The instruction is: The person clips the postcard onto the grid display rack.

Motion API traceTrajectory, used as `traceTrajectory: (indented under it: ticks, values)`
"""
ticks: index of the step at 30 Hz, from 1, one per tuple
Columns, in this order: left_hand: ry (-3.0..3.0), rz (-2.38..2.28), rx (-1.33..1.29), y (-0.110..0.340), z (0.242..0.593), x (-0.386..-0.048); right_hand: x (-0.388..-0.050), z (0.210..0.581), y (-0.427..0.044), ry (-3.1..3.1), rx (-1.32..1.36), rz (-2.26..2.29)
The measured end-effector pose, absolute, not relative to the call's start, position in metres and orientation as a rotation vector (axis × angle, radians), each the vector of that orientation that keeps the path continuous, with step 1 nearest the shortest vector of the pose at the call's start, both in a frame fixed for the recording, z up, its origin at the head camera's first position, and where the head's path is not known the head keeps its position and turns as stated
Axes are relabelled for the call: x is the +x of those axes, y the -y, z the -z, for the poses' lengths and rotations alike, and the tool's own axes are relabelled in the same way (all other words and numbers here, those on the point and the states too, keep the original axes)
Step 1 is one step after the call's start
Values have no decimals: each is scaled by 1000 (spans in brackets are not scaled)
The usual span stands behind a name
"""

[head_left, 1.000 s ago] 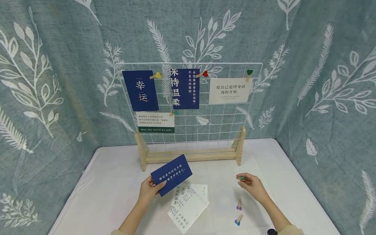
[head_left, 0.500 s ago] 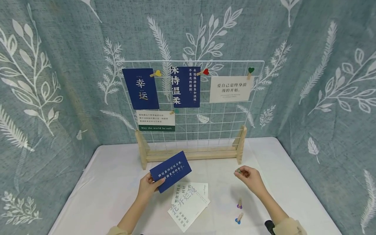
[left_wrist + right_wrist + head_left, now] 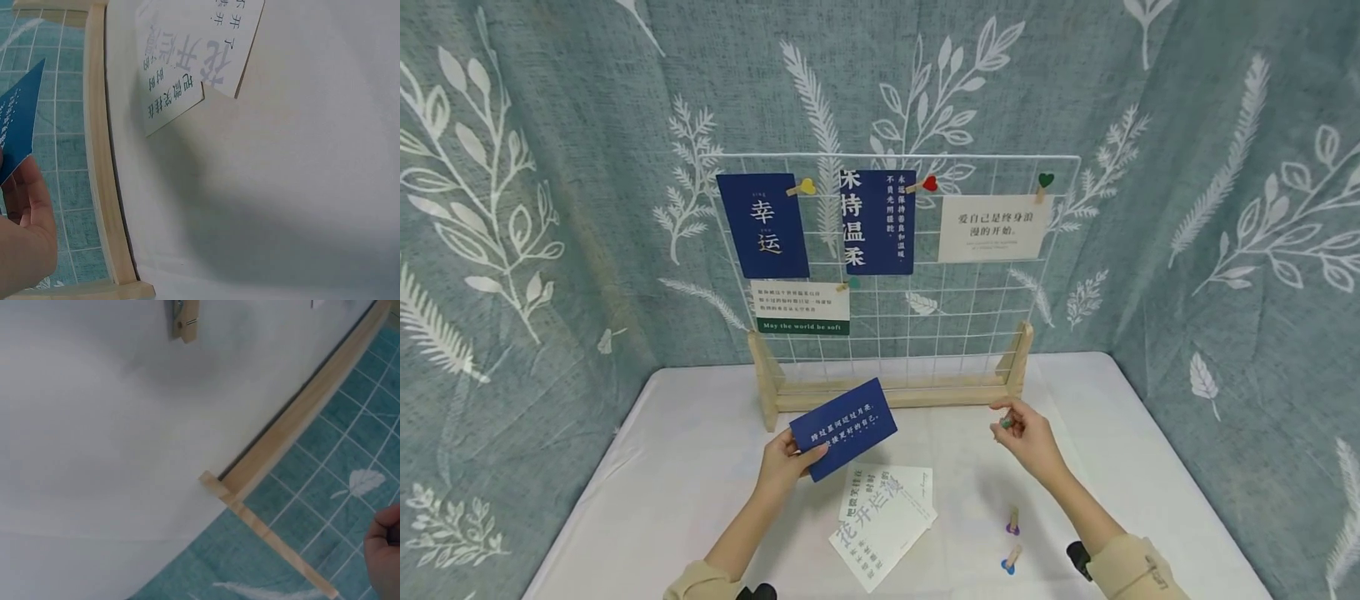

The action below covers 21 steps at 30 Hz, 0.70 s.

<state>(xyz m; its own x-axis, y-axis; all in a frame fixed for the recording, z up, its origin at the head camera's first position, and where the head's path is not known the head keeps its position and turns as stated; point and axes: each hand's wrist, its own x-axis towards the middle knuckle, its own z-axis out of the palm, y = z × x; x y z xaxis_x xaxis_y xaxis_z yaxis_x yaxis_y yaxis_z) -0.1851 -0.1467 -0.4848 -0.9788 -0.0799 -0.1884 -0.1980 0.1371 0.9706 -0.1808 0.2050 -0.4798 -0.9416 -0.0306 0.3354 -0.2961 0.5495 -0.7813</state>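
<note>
My left hand (image 3: pixel 781 461) grips the lower left corner of a dark blue card (image 3: pixel 850 421) with white writing, thumb across its front. The card is tilted, above the table and in front of the grid rack. In the left wrist view, part of the blue card (image 3: pixel 17 125) shows beside the fingers. Over the table's right side, my right hand (image 3: pixel 1028 435) pinches a small clothespin (image 3: pixel 1007 422) with a green top, mostly hidden by the fingers. Two wooden clothespins, one with a purple base (image 3: pixel 1013 522) and one with a blue base (image 3: pixel 1011 560), lie below that hand.
A white wire grid (image 3: pixel 951 321) on a wooden stand (image 3: pixel 895 398) stands at the back. Several cards hang on it from heart clothespins, including a blue card (image 3: pixel 762 225) and a white card (image 3: pixel 988 227). White cards (image 3: pixel 887 525) lie overlapping on the white table (image 3: pixel 700 467).
Both hands have risen a little toward the rack, the left with the blue card and the right with the clothespin. The view has shifted slightly.
</note>
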Motion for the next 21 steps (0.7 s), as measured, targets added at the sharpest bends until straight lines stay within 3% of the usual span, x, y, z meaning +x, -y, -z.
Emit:
traceTrajectory:
  ticks: [21]
  values:
    - [-2342, -1989, -97, 129, 479, -204, -185, 477, -203, 2588, 303, -1436]
